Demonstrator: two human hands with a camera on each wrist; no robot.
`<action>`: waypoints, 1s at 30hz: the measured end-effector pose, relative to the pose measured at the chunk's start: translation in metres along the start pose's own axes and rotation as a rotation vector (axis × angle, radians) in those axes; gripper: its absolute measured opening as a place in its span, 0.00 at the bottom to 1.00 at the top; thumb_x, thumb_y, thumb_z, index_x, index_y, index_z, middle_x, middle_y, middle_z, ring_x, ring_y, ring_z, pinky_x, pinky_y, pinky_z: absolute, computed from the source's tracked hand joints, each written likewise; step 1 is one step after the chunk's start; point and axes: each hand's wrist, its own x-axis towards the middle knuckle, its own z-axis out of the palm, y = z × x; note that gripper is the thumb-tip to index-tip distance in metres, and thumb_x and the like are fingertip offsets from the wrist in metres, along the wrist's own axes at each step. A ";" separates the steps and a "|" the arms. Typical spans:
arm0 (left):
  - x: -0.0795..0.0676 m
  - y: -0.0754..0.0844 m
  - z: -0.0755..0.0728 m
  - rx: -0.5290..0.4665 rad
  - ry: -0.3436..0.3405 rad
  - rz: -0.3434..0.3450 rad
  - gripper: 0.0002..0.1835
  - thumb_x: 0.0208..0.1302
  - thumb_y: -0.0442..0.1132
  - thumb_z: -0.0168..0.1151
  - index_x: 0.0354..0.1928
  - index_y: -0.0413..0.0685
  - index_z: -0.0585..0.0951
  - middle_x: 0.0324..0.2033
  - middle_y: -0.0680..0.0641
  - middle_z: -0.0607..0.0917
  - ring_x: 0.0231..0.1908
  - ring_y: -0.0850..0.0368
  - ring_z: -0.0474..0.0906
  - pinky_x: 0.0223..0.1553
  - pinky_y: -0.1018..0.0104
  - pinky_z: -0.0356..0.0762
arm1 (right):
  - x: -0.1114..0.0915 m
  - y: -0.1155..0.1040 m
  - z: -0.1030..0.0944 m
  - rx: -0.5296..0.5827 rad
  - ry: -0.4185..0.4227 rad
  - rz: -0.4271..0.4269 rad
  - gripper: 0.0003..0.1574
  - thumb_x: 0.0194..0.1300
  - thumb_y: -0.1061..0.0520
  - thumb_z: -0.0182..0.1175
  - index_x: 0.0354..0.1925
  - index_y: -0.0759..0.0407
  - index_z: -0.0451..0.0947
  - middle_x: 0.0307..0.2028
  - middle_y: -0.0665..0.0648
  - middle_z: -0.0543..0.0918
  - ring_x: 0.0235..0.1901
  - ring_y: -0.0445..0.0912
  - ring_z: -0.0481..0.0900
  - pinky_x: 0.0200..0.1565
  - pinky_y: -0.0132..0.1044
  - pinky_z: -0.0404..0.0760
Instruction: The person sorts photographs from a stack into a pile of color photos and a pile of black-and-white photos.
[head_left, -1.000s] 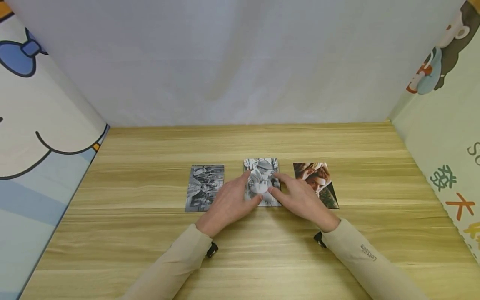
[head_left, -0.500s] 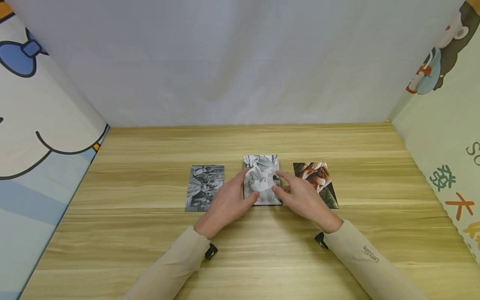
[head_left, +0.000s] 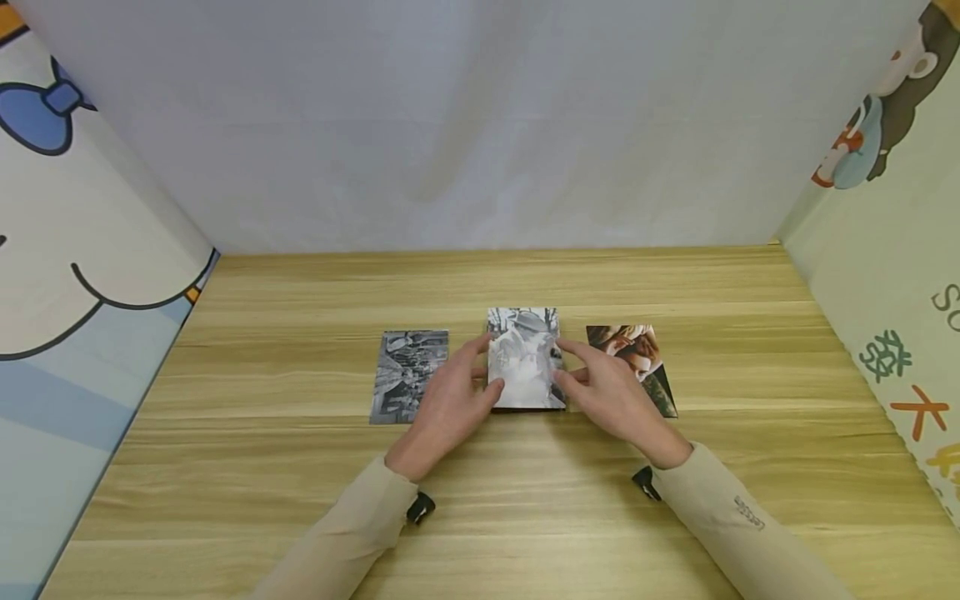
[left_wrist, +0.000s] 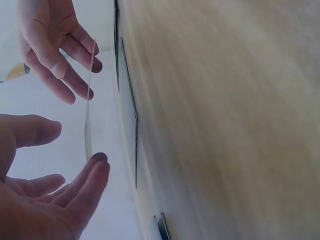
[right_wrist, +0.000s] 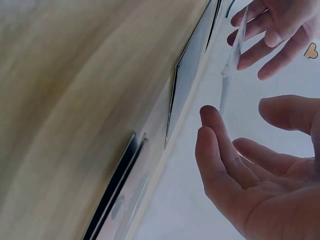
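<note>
My left hand (head_left: 453, 400) and right hand (head_left: 611, 392) hold up a thin photo card (head_left: 523, 358) between their fingertips, one at each side. It bears a black-and-white picture of a figure in a hat, partly washed out by glare. Edge-on in the left wrist view, the raised card (left_wrist: 88, 120) touches the fingers, while the left thumb stands apart above it. The right wrist view likewise has the card (right_wrist: 231, 67) at the right fingertips, the thumb clear of it. Below, on the table, lies another flat card (right_wrist: 186, 80), its face hidden from the head view.
A black-and-white photo (head_left: 397, 383) lies left, partly behind the left hand. At right lies a colour photo (head_left: 637, 358), partly covered by the right hand. The wood-grain table (head_left: 480, 517) ends at a pale back wall (head_left: 480, 125); printed panels (head_left: 67, 250) flank both sides.
The middle photo card has risen off the table and catches more glare. Both hands have drawn slightly apart with it. The side photos have stayed put.
</note>
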 end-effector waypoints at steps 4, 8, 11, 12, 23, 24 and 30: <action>0.000 -0.002 0.001 -0.059 0.027 -0.010 0.37 0.64 0.30 0.70 0.75 0.43 0.69 0.67 0.41 0.77 0.49 0.47 0.87 0.46 0.59 0.88 | -0.001 0.000 0.001 0.012 0.030 -0.021 0.32 0.72 0.56 0.63 0.70 0.62 0.73 0.48 0.64 0.89 0.42 0.52 0.90 0.42 0.51 0.88; 0.000 -0.004 0.002 -0.088 0.055 -0.006 0.37 0.62 0.26 0.69 0.74 0.41 0.70 0.65 0.40 0.78 0.46 0.47 0.88 0.43 0.62 0.88 | -0.001 0.001 0.002 0.037 0.053 -0.024 0.32 0.70 0.60 0.65 0.70 0.63 0.74 0.58 0.66 0.84 0.43 0.52 0.90 0.40 0.46 0.89; -0.001 -0.005 0.003 -0.108 0.071 -0.001 0.37 0.61 0.24 0.69 0.74 0.39 0.70 0.64 0.41 0.79 0.45 0.47 0.88 0.42 0.63 0.88 | -0.002 0.002 0.003 0.050 0.066 -0.028 0.33 0.68 0.63 0.65 0.69 0.64 0.74 0.63 0.67 0.79 0.43 0.53 0.89 0.39 0.44 0.89; -0.001 -0.005 0.003 -0.116 0.076 0.001 0.37 0.61 0.24 0.69 0.73 0.39 0.70 0.64 0.41 0.79 0.44 0.47 0.88 0.41 0.64 0.88 | -0.002 0.003 0.003 0.053 0.071 -0.034 0.33 0.67 0.65 0.65 0.69 0.64 0.74 0.63 0.68 0.79 0.43 0.53 0.89 0.39 0.43 0.89; -0.002 -0.005 0.000 -0.241 0.075 -0.062 0.42 0.60 0.26 0.69 0.76 0.40 0.66 0.64 0.40 0.78 0.45 0.48 0.86 0.39 0.65 0.88 | -0.003 0.001 0.002 0.112 0.094 -0.029 0.36 0.65 0.68 0.62 0.71 0.65 0.71 0.66 0.67 0.75 0.45 0.54 0.88 0.39 0.41 0.88; -0.002 -0.005 -0.001 -0.262 0.069 -0.074 0.42 0.60 0.26 0.69 0.77 0.40 0.65 0.64 0.40 0.78 0.46 0.48 0.86 0.39 0.65 0.88 | -0.003 0.001 0.002 0.120 0.094 -0.024 0.36 0.65 0.68 0.62 0.71 0.66 0.70 0.65 0.67 0.76 0.45 0.55 0.88 0.39 0.42 0.88; -0.002 -0.002 -0.006 -0.358 0.051 -0.107 0.40 0.61 0.24 0.68 0.76 0.37 0.66 0.59 0.39 0.81 0.48 0.46 0.85 0.43 0.62 0.88 | -0.004 -0.002 -0.001 0.145 0.094 -0.023 0.38 0.65 0.68 0.63 0.73 0.68 0.68 0.61 0.66 0.79 0.45 0.55 0.88 0.41 0.43 0.89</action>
